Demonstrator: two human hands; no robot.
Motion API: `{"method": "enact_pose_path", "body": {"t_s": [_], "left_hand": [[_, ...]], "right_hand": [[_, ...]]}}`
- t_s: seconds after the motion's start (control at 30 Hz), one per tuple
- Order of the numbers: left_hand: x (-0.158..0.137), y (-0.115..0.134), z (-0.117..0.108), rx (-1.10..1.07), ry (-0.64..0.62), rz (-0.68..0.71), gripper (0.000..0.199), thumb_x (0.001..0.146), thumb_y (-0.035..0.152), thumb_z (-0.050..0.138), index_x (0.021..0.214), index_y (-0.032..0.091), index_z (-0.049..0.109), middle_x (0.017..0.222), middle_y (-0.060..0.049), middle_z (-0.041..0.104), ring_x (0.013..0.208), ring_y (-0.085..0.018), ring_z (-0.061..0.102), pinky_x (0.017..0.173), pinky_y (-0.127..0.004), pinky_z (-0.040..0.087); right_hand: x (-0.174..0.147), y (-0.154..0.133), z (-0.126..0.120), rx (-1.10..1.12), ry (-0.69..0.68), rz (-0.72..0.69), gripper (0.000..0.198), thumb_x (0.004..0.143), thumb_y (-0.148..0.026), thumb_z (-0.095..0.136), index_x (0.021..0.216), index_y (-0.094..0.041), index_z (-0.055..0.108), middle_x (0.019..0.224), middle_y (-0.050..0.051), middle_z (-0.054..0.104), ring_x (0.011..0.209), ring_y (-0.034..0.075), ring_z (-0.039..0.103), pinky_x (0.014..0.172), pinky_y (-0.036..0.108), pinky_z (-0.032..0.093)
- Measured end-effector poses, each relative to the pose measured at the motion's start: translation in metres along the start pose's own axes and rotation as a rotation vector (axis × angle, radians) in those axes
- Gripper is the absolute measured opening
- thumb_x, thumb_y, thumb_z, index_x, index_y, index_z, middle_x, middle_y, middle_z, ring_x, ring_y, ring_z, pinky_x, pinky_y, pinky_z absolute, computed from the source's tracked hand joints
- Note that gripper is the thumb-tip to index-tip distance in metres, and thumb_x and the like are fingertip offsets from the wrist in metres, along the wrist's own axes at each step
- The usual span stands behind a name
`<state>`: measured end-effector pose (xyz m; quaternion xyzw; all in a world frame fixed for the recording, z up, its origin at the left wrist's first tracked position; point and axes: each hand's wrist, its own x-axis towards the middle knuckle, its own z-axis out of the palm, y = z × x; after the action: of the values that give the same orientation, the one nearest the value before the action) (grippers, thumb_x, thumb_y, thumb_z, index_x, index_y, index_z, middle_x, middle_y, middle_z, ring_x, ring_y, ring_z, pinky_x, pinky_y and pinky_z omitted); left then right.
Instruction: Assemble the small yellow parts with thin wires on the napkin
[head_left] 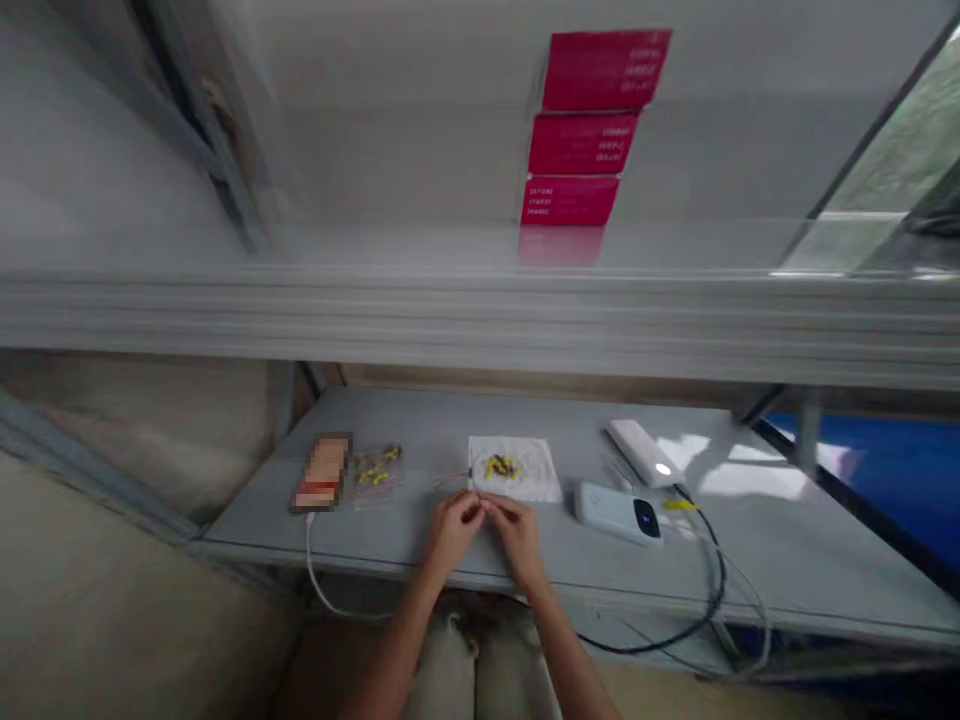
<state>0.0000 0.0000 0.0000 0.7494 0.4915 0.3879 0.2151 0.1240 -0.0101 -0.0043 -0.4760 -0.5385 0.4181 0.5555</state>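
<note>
Two bare hands meet at the near edge of a grey table (450,420); the left hand (452,532) and the right hand (516,533) touch at the fingertips, fingers curled in and pinched together over something too small and blurred to make out; thin pinkish wires (448,479) run off to the left from just above the fingers, though whether the hands grip them cannot be told; just beyond the hands lies a white sheet (525,478) with a small heap of yellow pieces (500,467) on it; to the left of that sits a clear bag (377,473) holding more yellow pieces, and beside it a flat phone-like device (323,473) with a white cable (319,580) dropping over the table's edge; to the right lies a pale power bank (616,511) with a dark lit panel, a white bar-shaped unit (642,451) behind it, and a black cable (714,575) looping off the front; above the table three red labels (581,145) are stacked on the pale wall.
</note>
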Motion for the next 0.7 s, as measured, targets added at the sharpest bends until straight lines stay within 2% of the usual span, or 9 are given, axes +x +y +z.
{"method": "enact_pose_path", "body": {"t_s": [0.2, 0.43, 0.7], "left_hand": [[0.0009, 0.0025, -0.0041, -0.070, -0.007, 0.040, 0.021, 0.084, 0.016, 0.044, 0.074, 0.016, 0.063, 0.070, -0.001, 0.061, 0.065, -0.011, 0.054, 0.064, -0.021, 0.042], [-0.0007, 0.0066, -0.0072, -0.017, -0.028, 0.067, 0.019, 0.086, 0.019, 0.042, 0.080, 0.016, 0.060, 0.079, -0.004, 0.062, 0.072, -0.012, 0.056, 0.068, -0.022, 0.042], [-0.0008, 0.0099, -0.0066, 0.069, -0.039, 0.035, 0.015, 0.083, 0.017, 0.044, 0.077, 0.016, 0.057, 0.074, -0.003, 0.061, 0.067, -0.012, 0.054, 0.064, -0.021, 0.040]], "right_hand": [[0.0007, -0.0029, -0.0027, 0.017, 0.008, -0.011, 0.025, 0.073, -0.040, 0.061, 0.079, -0.019, 0.072, 0.083, 0.006, 0.071, 0.079, 0.021, 0.065, 0.079, 0.035, 0.049], [0.0009, 0.0001, -0.0010, -0.011, 0.036, 0.001, 0.031, 0.074, -0.043, 0.058, 0.084, -0.017, 0.072, 0.088, 0.007, 0.071, 0.082, 0.023, 0.064, 0.082, 0.038, 0.049], [0.0006, -0.0001, -0.0006, -0.061, 0.032, 0.011, 0.029, 0.075, -0.040, 0.056, 0.083, -0.016, 0.070, 0.086, 0.008, 0.071, 0.081, 0.023, 0.064, 0.081, 0.037, 0.048]]}}
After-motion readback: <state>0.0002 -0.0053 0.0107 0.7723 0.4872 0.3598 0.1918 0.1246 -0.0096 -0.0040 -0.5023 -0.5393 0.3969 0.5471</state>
